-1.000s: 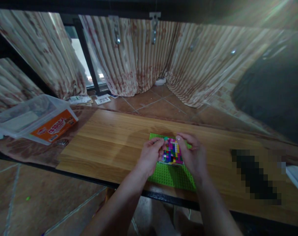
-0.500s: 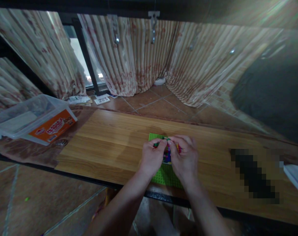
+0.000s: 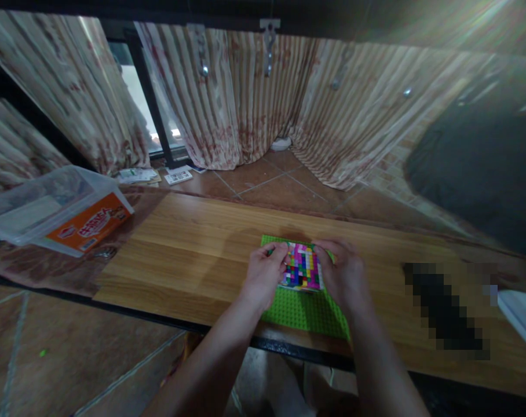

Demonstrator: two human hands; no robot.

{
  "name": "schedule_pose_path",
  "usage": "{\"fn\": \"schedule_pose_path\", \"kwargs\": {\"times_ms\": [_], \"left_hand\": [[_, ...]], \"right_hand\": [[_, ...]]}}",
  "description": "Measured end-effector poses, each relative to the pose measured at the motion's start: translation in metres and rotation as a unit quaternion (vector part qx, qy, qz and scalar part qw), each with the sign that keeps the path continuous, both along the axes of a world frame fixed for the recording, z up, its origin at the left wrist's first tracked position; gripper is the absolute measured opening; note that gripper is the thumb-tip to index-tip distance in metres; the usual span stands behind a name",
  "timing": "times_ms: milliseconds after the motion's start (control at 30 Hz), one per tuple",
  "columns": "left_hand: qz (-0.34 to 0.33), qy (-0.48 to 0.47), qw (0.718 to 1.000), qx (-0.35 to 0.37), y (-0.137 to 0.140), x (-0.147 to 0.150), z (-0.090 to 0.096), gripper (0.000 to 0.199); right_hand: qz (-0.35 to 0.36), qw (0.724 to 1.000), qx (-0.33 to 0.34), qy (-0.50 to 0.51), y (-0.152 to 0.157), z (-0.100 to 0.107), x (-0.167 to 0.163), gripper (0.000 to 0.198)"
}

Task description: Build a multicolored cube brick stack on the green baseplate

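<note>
A low block of multicoloured toy bricks (image 3: 301, 267), pink, blue, yellow, green and white, sits on a green studded baseplate (image 3: 300, 313). My left hand (image 3: 265, 267) is closed at the block's left edge, thumb and fingers pinched near its upper left corner. At the opposite side, my right hand (image 3: 343, 269) curls its fingers over the upper right corner and right edge. The fingertips of both hands are partly hidden, so a small loose brick in them cannot be made out.
A wooden tabletop (image 3: 193, 249) bears the baseplate. On the left stands a clear plastic bin (image 3: 67, 211) with an orange label. A dark, pixelated object (image 3: 445, 307) lies to the right, with a white item (image 3: 521, 318) beyond it. Striped curtains (image 3: 254, 104) hang behind.
My hands have moved apart, the right one shifting rightward, and more of the coloured brick top now shows between them. The view has shifted slightly.
</note>
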State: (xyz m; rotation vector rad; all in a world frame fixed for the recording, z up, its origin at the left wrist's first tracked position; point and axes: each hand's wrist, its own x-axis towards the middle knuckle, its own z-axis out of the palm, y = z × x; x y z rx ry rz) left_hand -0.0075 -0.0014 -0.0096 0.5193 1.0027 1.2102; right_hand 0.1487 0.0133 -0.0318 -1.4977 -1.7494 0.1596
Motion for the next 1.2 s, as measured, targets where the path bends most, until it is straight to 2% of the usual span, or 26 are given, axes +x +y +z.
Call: {"fn": "schedule_pose_path", "kwargs": {"times_ms": [200,400,767,967,1200], "left_hand": [[-0.009,0.007,1.000,-0.001,0.001,0.000,0.000,0.023],[-0.015,0.002,1.000,-0.001,0.000,0.000,0.000,0.021],[-0.009,0.010,1.000,0.000,0.001,-0.001,-0.001,0.023],[-0.014,0.016,1.000,-0.009,0.001,-0.001,0.002,0.018],[-0.022,0.018,0.999,-0.019,0.000,-0.002,0.002,0.020]], "right_hand": [[0.008,0.999,-0.037,0.007,0.001,-0.002,-0.007,0.026],[0.027,0.998,-0.041,0.029,0.003,-0.001,-0.005,0.024],[0.052,0.980,-0.141,0.132,0.007,-0.005,0.001,0.023],[0.068,0.980,-0.113,0.147,0.004,-0.005,-0.002,0.030],[0.045,0.974,-0.106,0.193,0.010,-0.010,-0.008,0.022]]}}
